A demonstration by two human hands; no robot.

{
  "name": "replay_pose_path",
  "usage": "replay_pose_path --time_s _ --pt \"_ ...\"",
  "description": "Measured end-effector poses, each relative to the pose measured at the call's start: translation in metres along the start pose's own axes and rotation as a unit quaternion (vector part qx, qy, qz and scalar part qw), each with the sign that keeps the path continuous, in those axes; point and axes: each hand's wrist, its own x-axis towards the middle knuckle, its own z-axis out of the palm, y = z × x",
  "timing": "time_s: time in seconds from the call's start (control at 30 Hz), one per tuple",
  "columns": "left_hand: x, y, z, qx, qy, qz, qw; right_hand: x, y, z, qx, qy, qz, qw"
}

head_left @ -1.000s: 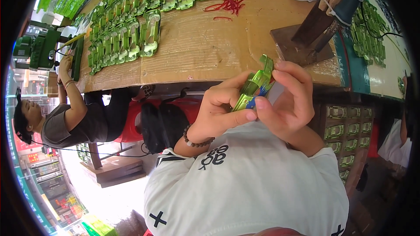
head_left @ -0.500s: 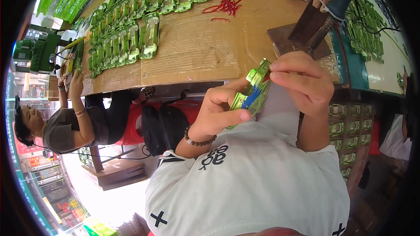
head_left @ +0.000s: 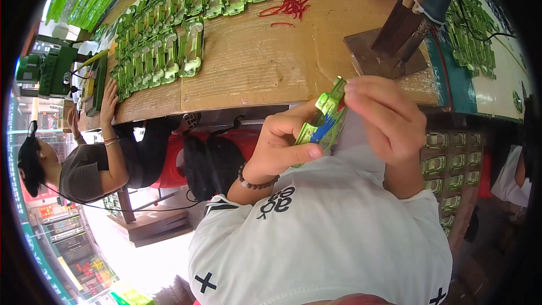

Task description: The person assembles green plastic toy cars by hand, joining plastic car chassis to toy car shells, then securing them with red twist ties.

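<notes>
Surface: brown cardboard-covered workbench (head_left: 254,62) ran across the upper part of the view, its edges bent by the lens.
Held thing: a shiny green toy-car body shell with a blue part (head_left: 323,125) stood tilted, above the person's white shirt and just below the bench's near edge.
Left hand: the left hand (head_left: 280,146) was wrapped round the lower end of the shell, fingers curled shut on it, a brown bead bracelet (head_left: 255,182) at the wrist.
Right hand: the right hand (head_left: 383,117) met the shell from the right, its fingertips (head_left: 351,86) pinched on the upper end; the two hands sat close together with the shell between them.
On the bench: rows of matching green toy-car shells (head_left: 164,45) lay well apart from the hands at the far left; a scatter of thin red strips (head_left: 288,7) lay near the top; a dark wooden stand on a flat base (head_left: 389,51) rose just beyond the right hand.
Right side: more green shells (head_left: 471,39) lay on a teal-edged white table.
Co-worker: another person in a grey top (head_left: 84,172) sat at the left, one hand (head_left: 108,99) resting on the bench edge.
</notes>
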Motion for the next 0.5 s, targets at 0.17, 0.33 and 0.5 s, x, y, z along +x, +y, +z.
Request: replay_pose_path --time_s 0.17,0.33,0.5 --pt "0.003 0.002 0.009 0.081 0.02 0.048 0.995 -0.021 -0.011 0.023 -0.016 0.054 0.053 0.997" --pt "0.003 -0.008 0.005 0.2 0.022 0.113 0.973 -0.025 -0.009 0.038 0.089 0.156 0.089 0.98" --pt "0.001 -0.01 0.004 0.193 0.011 0.129 0.973 -0.033 -0.01 0.035 0.108 0.126 0.1 0.981"
